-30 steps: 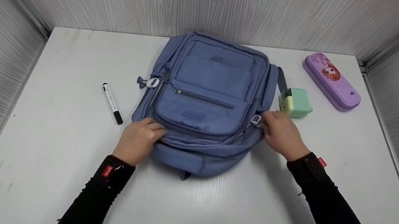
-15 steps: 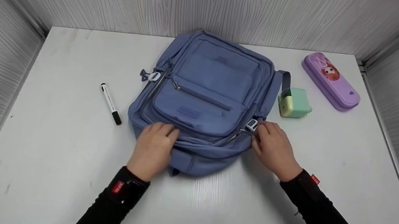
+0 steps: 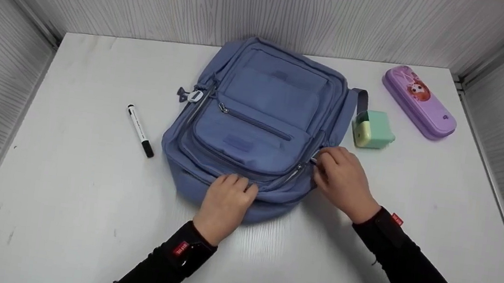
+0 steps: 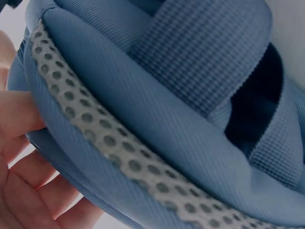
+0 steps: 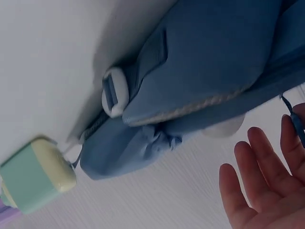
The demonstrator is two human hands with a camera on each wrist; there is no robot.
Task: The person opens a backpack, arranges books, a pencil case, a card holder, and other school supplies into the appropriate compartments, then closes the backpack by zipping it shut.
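Note:
A blue backpack (image 3: 269,98) lies front side up on the white table. At its near edge my left hand (image 3: 226,209) grips the fabric; in the left wrist view its fingers (image 4: 28,186) stand beside the padded, mesh-trimmed edge, close to a webbing strap (image 4: 205,47). On the bag's right side my right hand (image 3: 343,182) pinches a zipper pull (image 5: 296,126), a dark blue cord in the right wrist view, with the other fingers spread. A zipper (image 3: 296,170) shows just left of that hand. What lies under the left fingertips is hidden in the head view.
A black-capped white marker (image 3: 140,130) lies left of the bag. Right of it stand a green and cream box-shaped item (image 3: 376,130) and, farther back, a purple pencil case (image 3: 419,103). Grey wood-grain panels (image 3: 268,9) enclose the table's back and sides.
My left hand has slid rightward along the bag's near edge. My right hand has shifted slightly left and down with the zipper pull. The backpack has turned a little clockwise.

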